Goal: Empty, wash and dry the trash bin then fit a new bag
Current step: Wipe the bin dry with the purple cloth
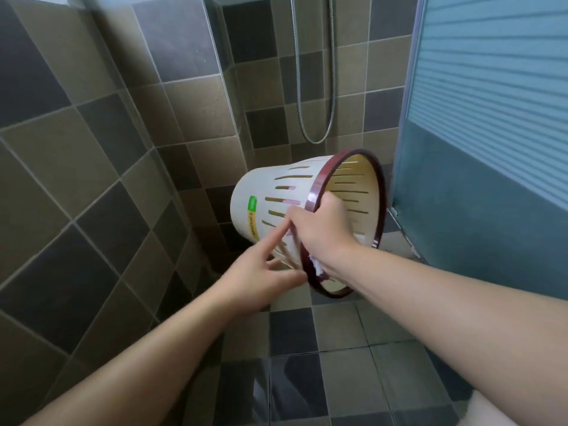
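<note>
While both forearms reach in from the near edge, I see my right hand (322,229) curled over the dark red rim (379,192) of the trash bin (270,198), thumb side on the outside wall and the fingers apparently hooked inside, though the hand itself hides them. It holds the bin off the floor, tipped on its side, mouth facing right and toward me, base pointing to the far left. My wrist is bent slightly, with the forearm running down to the near right corner.

My left hand (261,272) sits just below and left of the right one, mostly open: the index finger (276,238) stretches straight up to touch the bin's slotted white wall beside the right hand, while the other fingers spread loosely toward the rim's lower edge. It grips nothing.

A green and yellow label (252,216) shows on the bin's side near the base. Behind it, a shower hose (316,136) loops down the tiled wall (92,149), and a frosted blue glass door (491,118) stands at right. Grey floor tiles (338,348) lie beneath my arms.
</note>
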